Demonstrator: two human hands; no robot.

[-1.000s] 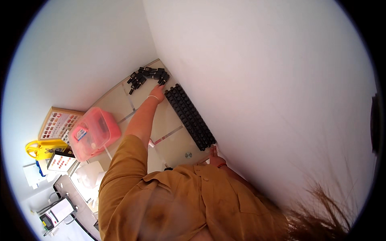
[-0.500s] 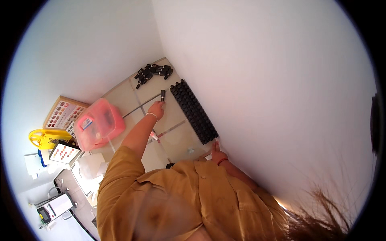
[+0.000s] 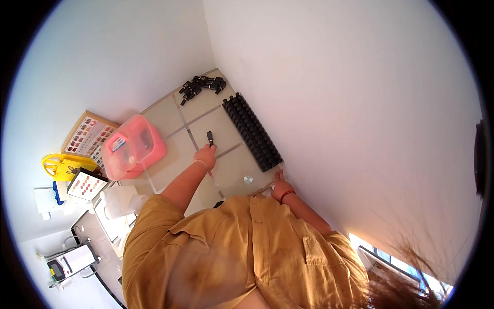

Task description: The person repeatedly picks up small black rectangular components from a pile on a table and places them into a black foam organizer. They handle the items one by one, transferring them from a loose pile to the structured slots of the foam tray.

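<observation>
My left hand (image 3: 206,154) is closed around the lower end of a small black bottle (image 3: 210,138), which sticks up past the fingers over the tiled tabletop (image 3: 177,154). Ahead of it, in the far corner, lies a loose heap of similar black bottles (image 3: 191,90). To the right, a long black rack (image 3: 252,131) packed with rows of small black pieces runs along the wall. Just below the rack's near end is my right hand (image 3: 280,187), fingers stretched forward and apart, with no held thing visible. A shiny round disc (image 3: 248,179) lies between my hands.
A translucent pink box (image 3: 135,149) stands left of my left arm. Beyond it are a framed colour chart (image 3: 85,136), a yellow bag (image 3: 67,166) and a dark-framed sample board (image 3: 86,184). A white wall (image 3: 334,103) borders the table on the right.
My left hand has drawn back toward me with the black bottle, now covering most of a small red-and-white tube. My right hand stays by the rack's near end. The whole view has shifted slightly.
</observation>
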